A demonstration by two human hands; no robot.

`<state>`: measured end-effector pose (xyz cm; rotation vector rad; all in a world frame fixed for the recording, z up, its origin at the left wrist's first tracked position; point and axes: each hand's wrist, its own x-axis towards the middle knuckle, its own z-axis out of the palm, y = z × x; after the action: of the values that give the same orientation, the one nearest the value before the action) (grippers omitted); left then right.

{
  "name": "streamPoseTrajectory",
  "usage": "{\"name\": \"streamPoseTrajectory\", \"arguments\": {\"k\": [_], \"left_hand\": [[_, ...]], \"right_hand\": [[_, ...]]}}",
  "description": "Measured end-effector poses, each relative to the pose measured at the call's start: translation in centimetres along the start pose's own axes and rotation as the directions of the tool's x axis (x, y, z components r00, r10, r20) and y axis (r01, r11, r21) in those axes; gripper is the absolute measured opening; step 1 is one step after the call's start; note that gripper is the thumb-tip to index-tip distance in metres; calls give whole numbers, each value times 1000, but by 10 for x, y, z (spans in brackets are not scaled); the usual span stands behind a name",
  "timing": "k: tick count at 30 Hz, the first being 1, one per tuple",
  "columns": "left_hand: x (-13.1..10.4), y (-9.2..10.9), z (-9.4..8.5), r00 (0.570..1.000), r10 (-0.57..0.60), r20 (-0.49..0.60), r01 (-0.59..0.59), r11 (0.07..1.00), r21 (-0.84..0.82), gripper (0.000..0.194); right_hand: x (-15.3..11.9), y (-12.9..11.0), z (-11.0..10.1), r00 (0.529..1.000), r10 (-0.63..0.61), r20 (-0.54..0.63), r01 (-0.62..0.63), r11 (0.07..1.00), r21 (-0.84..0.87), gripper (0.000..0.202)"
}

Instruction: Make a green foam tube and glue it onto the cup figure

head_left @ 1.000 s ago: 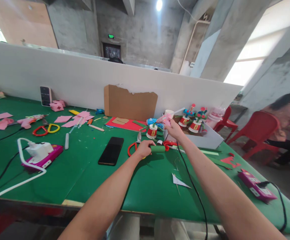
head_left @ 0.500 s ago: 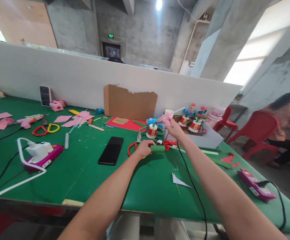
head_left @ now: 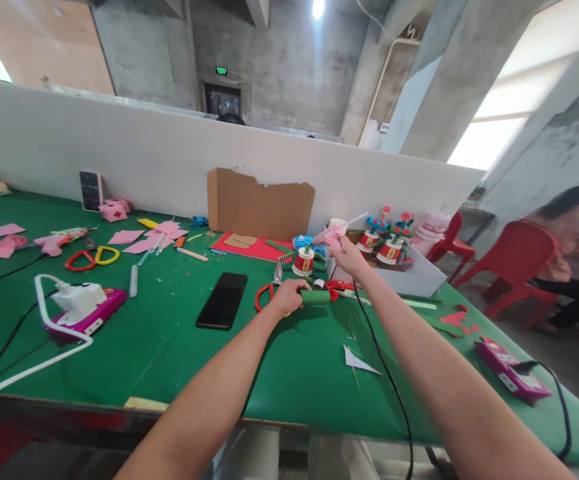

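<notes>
My left hand (head_left: 288, 298) is closed around one end of a green paper roll (head_left: 316, 297), held level just over the table, with something red at its far end. In my right hand (head_left: 348, 255) is a pink glue gun (head_left: 330, 235), its black cord (head_left: 375, 343) trailing down across the table. The gun's nozzle points left, above a red-and-white paper cup figure (head_left: 303, 262) with green springy arms. Scissors with red and yellow handles (head_left: 263, 297) lie partly hidden behind my left hand.
A black phone (head_left: 222, 301) lies left of my left hand. A white box (head_left: 412, 279) at right holds more cup figures (head_left: 390, 250). Purple power strips (head_left: 513, 372) sit at both sides. Cardboard (head_left: 262, 202) leans on the white partition (head_left: 159, 143). A person (head_left: 574, 247) sits at far right.
</notes>
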<state>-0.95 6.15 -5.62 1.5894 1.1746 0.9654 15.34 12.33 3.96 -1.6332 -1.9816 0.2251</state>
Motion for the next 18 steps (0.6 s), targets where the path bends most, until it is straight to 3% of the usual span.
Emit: {"name": "streamPoseTrajectory", "arguments": {"k": [18], "left_hand": [[0,1,0,1000,-5,4,5,999,34,38]], "right_hand": [[0,-2,-1,1000,12,4,-12,1000,14,22]]}}
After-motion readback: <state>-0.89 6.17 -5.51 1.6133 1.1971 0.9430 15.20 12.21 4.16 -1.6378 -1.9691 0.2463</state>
